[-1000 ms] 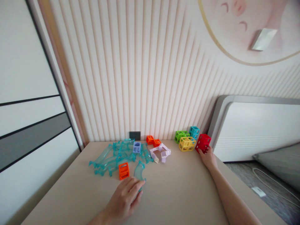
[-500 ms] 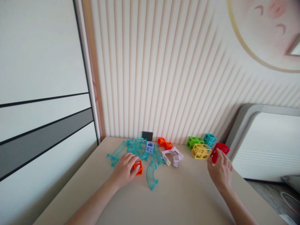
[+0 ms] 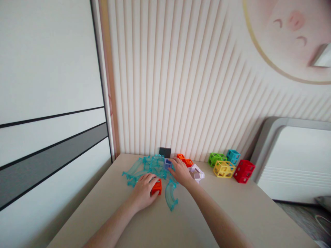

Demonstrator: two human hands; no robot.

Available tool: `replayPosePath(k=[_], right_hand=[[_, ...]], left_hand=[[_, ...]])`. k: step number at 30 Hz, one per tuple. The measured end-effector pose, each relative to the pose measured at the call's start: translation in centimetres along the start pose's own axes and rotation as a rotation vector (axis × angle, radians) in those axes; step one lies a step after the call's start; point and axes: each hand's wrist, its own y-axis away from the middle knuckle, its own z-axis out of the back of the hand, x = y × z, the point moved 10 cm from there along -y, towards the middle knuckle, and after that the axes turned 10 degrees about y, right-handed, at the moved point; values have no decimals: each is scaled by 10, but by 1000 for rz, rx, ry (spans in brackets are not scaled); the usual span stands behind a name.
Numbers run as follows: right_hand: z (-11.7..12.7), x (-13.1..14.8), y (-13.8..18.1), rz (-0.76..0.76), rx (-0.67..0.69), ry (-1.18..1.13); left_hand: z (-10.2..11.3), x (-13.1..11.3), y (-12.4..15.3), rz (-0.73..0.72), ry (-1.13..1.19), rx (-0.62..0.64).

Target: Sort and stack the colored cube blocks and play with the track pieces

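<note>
My left hand (image 3: pixel 145 192) is closed around an orange cube block (image 3: pixel 156 187) that rests on the table. My right hand (image 3: pixel 181 171) has its thumb and fingertips at the right side of a periwinkle cube block (image 3: pixel 167 164), gripping it. That block sits at the edge of a heap of translucent teal track pieces (image 3: pixel 151 164). One curved teal track piece (image 3: pixel 170 195) lies apart, between and in front of my hands. Pale lilac blocks (image 3: pixel 198 173) joined together are partly hidden behind my right hand.
Along the wall are a dark square piece (image 3: pixel 164 152) and orange blocks (image 3: pixel 188 162). To the right stand green (image 3: pixel 216 158), yellow (image 3: pixel 223 169), blue (image 3: pixel 233 156) and red (image 3: pixel 244 171) open-frame blocks. The table's (image 3: pixel 165 227) right edge lies just past the red one.
My right hand has left the red blocks and moved left to the periwinkle block. The red blocks now stand by themselves. My left hand stays on the orange block. The view has shifted slightly.
</note>
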Motion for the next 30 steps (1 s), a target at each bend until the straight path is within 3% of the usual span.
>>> replayPosePath(k=[6, 11, 17, 22, 30], right_hand=[[6, -6, 0, -49, -21, 49], [14, -62, -13, -228, 83, 150], [-9, -122, -16, -413, 266, 191], [-18, -128, -10, -458, 269, 155], [13, -114, -9, -435, 41, 77]], left_hand=[[1, 1, 0, -12, 18, -12], [-3, 2, 1, -7, 25, 13], [-3, 1, 0, 11, 16, 47], [-4, 2, 0, 15, 30, 40], [-7, 2, -1, 20, 86, 6]])
